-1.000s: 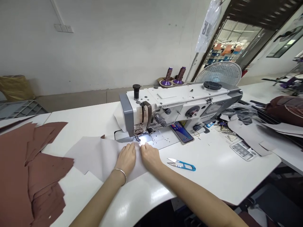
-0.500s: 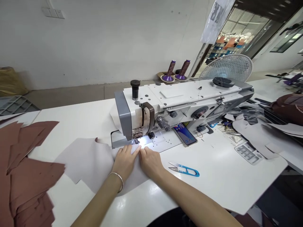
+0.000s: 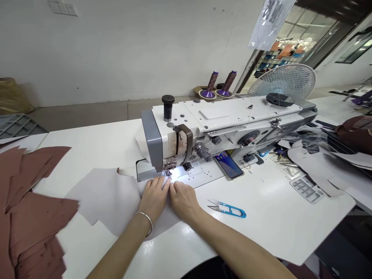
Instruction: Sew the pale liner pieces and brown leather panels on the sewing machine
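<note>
At the needle plate of a white industrial sewing machine [image 3: 232, 116], both hands are pressing a pale grey panel [image 3: 107, 197] flat on the white table [image 3: 270, 217], the fingers [image 3: 158, 183] lying close together and gripping nothing. The left hand [image 3: 153, 197], wearing a silver bangle [image 3: 149, 223], is sitting slightly nearer the presser foot [image 3: 167, 172] than the right hand [image 3: 183, 200]. The panel's long axis is running from under the fingertips toward lower left, away from the foot.

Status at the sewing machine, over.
Left hand, right hand flat on pale grey sheet material, beside metal presser foot. Blue-handled steel snips lie right, untouched.
</note>
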Available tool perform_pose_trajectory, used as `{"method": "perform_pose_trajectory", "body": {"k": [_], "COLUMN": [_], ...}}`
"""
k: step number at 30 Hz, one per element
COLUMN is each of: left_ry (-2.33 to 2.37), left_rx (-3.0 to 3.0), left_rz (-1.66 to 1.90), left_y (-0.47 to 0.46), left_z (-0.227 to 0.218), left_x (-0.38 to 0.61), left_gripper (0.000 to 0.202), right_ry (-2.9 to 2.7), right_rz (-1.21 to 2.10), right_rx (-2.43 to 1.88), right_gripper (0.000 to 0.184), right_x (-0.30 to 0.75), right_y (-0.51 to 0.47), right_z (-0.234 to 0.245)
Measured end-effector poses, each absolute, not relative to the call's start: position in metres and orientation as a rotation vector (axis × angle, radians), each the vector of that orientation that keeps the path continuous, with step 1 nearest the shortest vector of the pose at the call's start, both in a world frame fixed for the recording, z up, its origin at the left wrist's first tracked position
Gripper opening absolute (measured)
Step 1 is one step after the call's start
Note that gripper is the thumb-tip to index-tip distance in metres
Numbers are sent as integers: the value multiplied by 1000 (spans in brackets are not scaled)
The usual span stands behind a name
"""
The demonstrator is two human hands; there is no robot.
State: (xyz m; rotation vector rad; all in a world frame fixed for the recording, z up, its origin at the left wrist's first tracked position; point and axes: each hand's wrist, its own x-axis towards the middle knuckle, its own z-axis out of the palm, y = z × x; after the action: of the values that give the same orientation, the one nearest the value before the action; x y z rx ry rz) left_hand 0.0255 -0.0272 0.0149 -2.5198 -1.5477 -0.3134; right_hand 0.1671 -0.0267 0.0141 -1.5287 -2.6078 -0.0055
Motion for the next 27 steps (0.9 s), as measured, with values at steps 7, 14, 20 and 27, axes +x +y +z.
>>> {"method": "perform_pose_trajectory", "body": {"k": [7,14,20,27], "left_ry": [-1521,-1506,-1495,-1523], "left_rx": [-2502,-2493,-2471,-2481], "left_rz": [-514,-385,-436,-542], "left_y": [-18,-14,-13,-16], "left_z": [-1,2,2,-6], "left_x": [23,26,27,25], "left_gripper": [35,34,34,35], "right_ry": [-2618,-2616,-2626,-2620], "right_rz": [-33,-54,-55,-61], "right_rx": [-1533,-1535,-1509,-1491], "right_gripper": [17,17,14,13], "right_x": [165,164,165,166], "right_y": [-18,-13,-12,-12], "right_z": [11,10,12,10]}}
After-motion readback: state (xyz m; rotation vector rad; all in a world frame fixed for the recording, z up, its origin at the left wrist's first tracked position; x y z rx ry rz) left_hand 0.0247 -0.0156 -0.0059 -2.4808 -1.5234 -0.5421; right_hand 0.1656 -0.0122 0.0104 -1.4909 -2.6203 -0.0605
